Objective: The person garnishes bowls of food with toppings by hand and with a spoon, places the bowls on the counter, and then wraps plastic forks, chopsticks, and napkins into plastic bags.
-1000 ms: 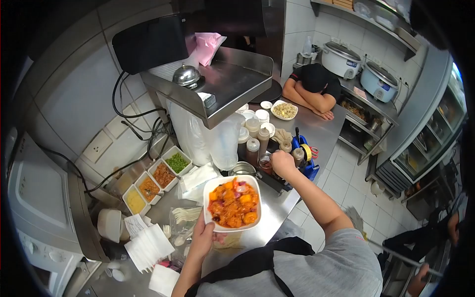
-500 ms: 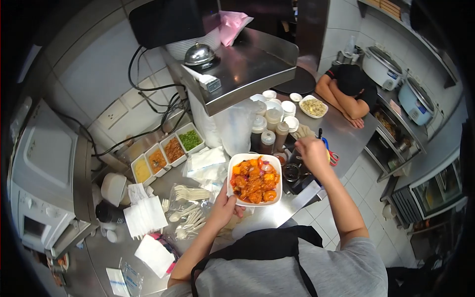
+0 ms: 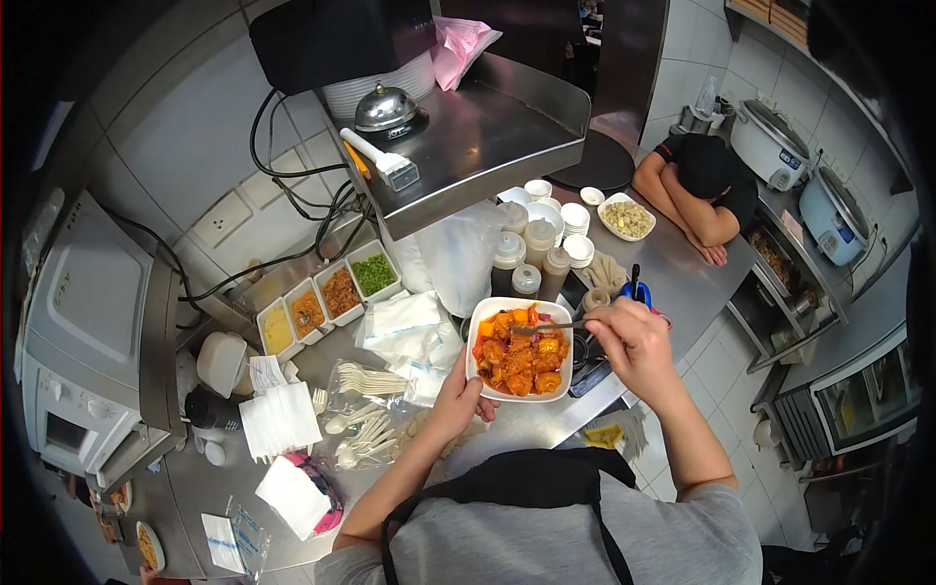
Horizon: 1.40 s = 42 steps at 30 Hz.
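My left hand (image 3: 458,398) grips the lower left edge of a white, rounded-square bowl (image 3: 558,390), thumb at the rim. In it lie glossy orange-red sauced chunks (image 3: 522,366) with bits of pepper and onion. My right hand (image 3: 629,341), fingers pinched, holds a slim metal utensil (image 3: 564,325) that reaches in over the bowl's right rim. Its tip is at the food; whether it is a spoon or a fork I cannot tell. Squeeze bottles (image 3: 526,281) stand just behind the bowl.
Plastic cutlery (image 3: 366,419), napkins (image 3: 281,424) and topping tubs (image 3: 339,295) lie to the left. A metal shelf (image 3: 478,127) with a call bell (image 3: 384,107) overhangs the counter. A co-worker (image 3: 697,185) leans by a bowl of food (image 3: 625,216) at the back right.
My right hand has come from beside the bottles down to the bowl, and the utensil now shows over the food. The bowl sits slightly further right in view.
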Available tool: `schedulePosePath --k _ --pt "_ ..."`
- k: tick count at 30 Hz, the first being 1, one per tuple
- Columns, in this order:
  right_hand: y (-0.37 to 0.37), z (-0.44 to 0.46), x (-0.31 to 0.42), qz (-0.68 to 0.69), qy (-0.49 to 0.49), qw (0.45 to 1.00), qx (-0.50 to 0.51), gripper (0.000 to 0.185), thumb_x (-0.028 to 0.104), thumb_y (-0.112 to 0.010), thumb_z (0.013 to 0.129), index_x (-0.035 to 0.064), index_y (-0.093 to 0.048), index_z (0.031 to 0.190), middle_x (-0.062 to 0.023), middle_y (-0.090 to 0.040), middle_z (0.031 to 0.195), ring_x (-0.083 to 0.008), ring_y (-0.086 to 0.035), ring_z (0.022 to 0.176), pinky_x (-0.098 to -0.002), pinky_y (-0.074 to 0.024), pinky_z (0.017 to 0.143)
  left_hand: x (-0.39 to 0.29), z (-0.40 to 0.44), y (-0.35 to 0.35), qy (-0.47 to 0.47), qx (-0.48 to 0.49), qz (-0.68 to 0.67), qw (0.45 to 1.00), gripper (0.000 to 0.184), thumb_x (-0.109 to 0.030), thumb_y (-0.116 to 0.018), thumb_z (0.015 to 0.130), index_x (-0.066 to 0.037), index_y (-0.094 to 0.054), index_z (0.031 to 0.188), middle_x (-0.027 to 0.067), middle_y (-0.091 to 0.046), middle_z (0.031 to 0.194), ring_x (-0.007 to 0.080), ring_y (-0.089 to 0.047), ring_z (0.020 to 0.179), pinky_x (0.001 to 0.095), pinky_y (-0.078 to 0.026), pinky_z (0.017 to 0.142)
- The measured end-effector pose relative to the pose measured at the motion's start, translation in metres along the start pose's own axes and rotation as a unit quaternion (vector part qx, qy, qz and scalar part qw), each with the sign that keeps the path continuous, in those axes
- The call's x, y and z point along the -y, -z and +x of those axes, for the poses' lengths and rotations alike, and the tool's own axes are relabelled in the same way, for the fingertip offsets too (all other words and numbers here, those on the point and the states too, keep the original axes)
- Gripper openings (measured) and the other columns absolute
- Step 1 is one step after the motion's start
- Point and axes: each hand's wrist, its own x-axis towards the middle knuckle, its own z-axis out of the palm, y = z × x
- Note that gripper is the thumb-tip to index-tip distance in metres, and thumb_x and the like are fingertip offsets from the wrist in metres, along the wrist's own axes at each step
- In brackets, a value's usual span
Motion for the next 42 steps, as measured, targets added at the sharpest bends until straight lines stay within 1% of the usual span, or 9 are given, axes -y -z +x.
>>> schedulePosePath --k 9,15,20,22,24,27,29,37,42 --pt "0.001 -0.007 -0.075 0.312 -0.283 0.904 -0.073 0.014 0.012 -0.063 0.087 -0.0003 -0.066 0.091 -0.0008 -0.059 0.067 -0.0061 -0.047 0.054 -0.0202 -0.0362 0.049 -0.005 -0.017 0.006 -0.016 -0.05 -0.045 0.998 0.061 -0.003 -0.029 0.089 -0.012 -0.011 0.146 0.0133 -0.058 0.089 0.0159 -0.058 0.055 0.0256 -0.05 0.047" --pt "-0.025 -0.007 -0.082 -0.159 -0.008 0.986 0.053 0.014 0.011 -0.064 0.079 0.0046 -0.066 0.091 -0.0072 -0.056 0.069 -0.0233 -0.055 0.064 -0.0345 -0.0381 0.059 -0.006 -0.043 0.032 -0.023 -0.066 0.002 0.998 0.06 -0.003 -0.03 0.089 -0.014 -0.014 0.146 0.0127 -0.059 0.089 0.0146 -0.057 0.056 0.0252 -0.05 0.049" --pt "-0.048 0.001 -0.076 -0.19 0.082 0.974 0.095 0.022 0.018 -0.059 0.084 0.0057 -0.066 0.101 -0.0073 -0.056 0.083 -0.0244 -0.058 0.067 -0.037 -0.0409 0.062 -0.016 -0.05 0.026 -0.014 -0.079 -0.012 0.997 0.058 -0.005 -0.032 0.092 -0.014 -0.012 0.146 0.0135 -0.057 0.096 0.016 -0.059 0.063 0.0259 -0.051 0.051" --pt "-0.036 0.002 -0.063 0.059 -0.113 0.968 0.216 0.032 0.024 -0.054 0.089 0.0048 -0.059 0.114 -0.0082 -0.058 0.095 -0.0222 -0.061 0.069 -0.035 -0.0459 0.062 -0.021 -0.045 0.022 -0.012 -0.046 -0.016 0.999 0.059 -0.005 -0.032 0.093 -0.015 -0.01 0.147 0.0131 -0.056 0.098 0.0163 -0.059 0.065 0.0258 -0.051 0.052" --pt "-0.025 -0.01 -0.061 0.363 -0.286 0.818 0.342 0.05 0.034 -0.044 0.096 0.0043 -0.037 0.136 -0.0139 -0.056 0.115 -0.019 -0.066 0.077 -0.0293 -0.0534 0.063 -0.032 -0.041 0.01 -0.001 -0.038 -0.033 0.999 0.059 -0.005 -0.032 0.092 -0.015 -0.01 0.147 0.0129 -0.056 0.098 0.0161 -0.059 0.065 0.0258 -0.051 0.052" --pt "-0.013 -0.031 -0.04 0.52 -0.313 0.691 0.392 0.063 0.02 -0.05 0.093 0.0092 -0.013 0.142 -0.0167 -0.048 0.126 -0.0264 -0.065 0.088 -0.0323 -0.0557 0.068 -0.051 -0.025 -0.016 -0.006 -0.003 -0.02 1.0 0.059 -0.004 -0.031 0.091 -0.014 -0.012 0.146 0.0126 -0.057 0.096 0.0163 -0.059 0.064 0.0263 -0.051 0.051" --pt "-0.012 -0.054 -0.049 0.655 -0.368 0.599 0.276 0.067 0.008 -0.051 0.088 0.0101 -0.01 0.142 -0.0163 -0.047 0.127 -0.0289 -0.064 0.093 -0.0352 -0.0558 0.072 -0.058 -0.009 -0.037 -0.023 0.011 -0.009 1.0 0.058 -0.004 -0.032 0.09 -0.013 -0.015 0.145 0.0121 -0.059 0.094 0.0174 -0.06 0.064 0.0265 -0.05 0.047" --pt "0.073 -0.079 -0.105 0.694 -0.418 0.585 0.038 0.053 0.001 -0.049 0.079 -0.006 -0.035 0.13 -0.0225 -0.054 0.12 -0.0323 -0.062 0.098 -0.0445 -0.0556 0.08 -0.093 0.058 -0.101 0.009 0.211 0.004 0.978 0.062 -0.028 -0.029 0.101 -0.014 0.011 0.145 0.0161 -0.057 0.095 0.0165 -0.058 0.066 0.0296 -0.05 0.065" --pt "0.101 -0.1 -0.19 0.593 -0.443 0.662 -0.12 0.046 0.002 -0.046 0.079 -0.0118 -0.036 0.121 -0.0253 -0.06 0.103 -0.0326 -0.067 0.083 -0.0381 -0.0595 0.07 -0.096 0.053 -0.062 0.003 0.311 0.085 0.947 0.054 -0.027 -0.034 0.1 -0.007 -0.014 0.145 0.0148 -0.059 0.096 0.0179 -0.059 0.068 0.0278 -0.047 0.068"
